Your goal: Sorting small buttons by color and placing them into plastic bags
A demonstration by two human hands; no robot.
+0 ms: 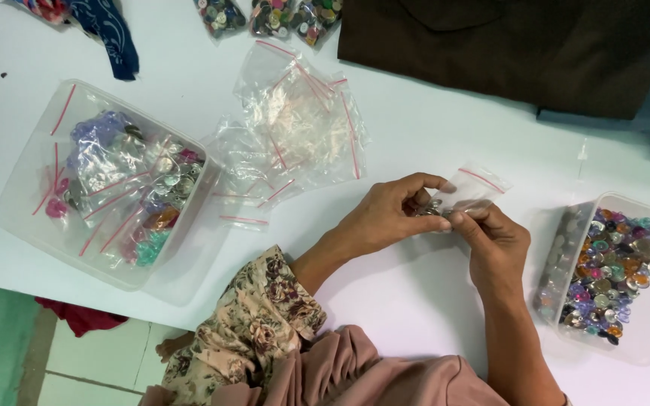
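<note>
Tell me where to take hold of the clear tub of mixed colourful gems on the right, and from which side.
Grip the tub of gems by its rim, best on the bare near-left wall, coming from above and the left. The rim is free of other things, while the right side runs near the picture's edge. Both hands, left hand and right hand, are pinching a small clear zip bag.

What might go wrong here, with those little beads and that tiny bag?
The small clear bag is pinched only at its mouth by both hands, left hand and right hand, so pieces could slip out and scatter over the white table. The open tub of gems beside the right wrist might get knocked.
</note>
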